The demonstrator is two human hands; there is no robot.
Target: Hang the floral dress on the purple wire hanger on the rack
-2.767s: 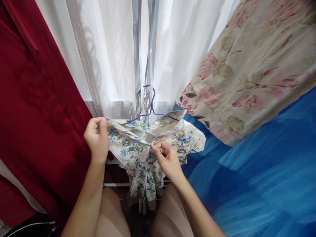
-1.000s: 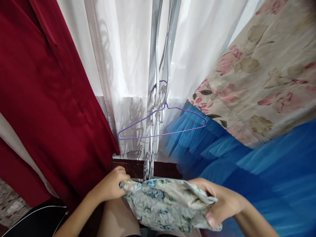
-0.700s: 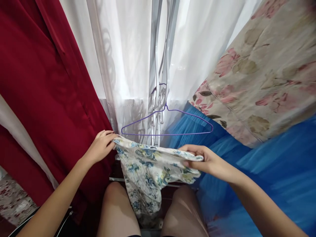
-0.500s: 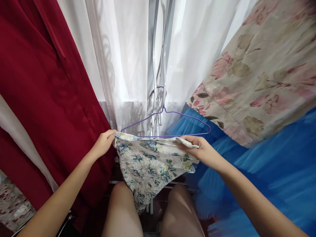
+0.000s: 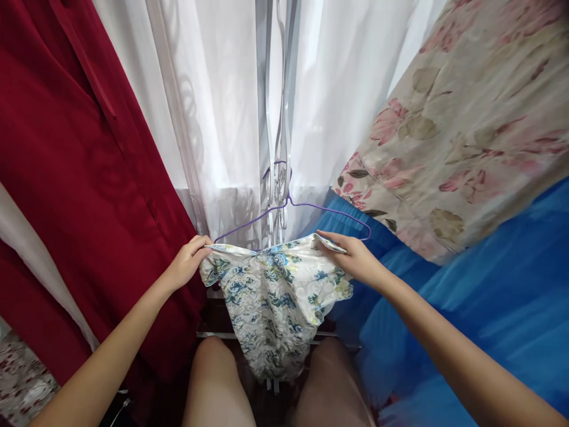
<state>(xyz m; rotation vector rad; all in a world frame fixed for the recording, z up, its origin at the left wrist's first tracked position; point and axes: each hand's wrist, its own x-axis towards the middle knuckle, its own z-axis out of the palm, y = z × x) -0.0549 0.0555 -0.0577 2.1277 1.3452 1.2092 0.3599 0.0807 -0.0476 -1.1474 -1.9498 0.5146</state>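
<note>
A small garment of white cloth with blue and yellow flowers hangs spread between my two hands. My left hand pinches its left top corner. My right hand pinches its right top corner. The top edge of the garment lies against the lower bar of a thin purple wire hanger, which hangs by its hook from a white metal window grille. The rest of the garment droops down between my knees.
A dark red garment hangs at the left. White sheer curtains cover the window behind. A beige cloth with pink flowers and a blue cloth hang at the right. A dark sill runs below the grille.
The flowered garment came off the hanger, went down to my lap, and both hands have lifted it back up and spread it against the hanger's lower bar.
</note>
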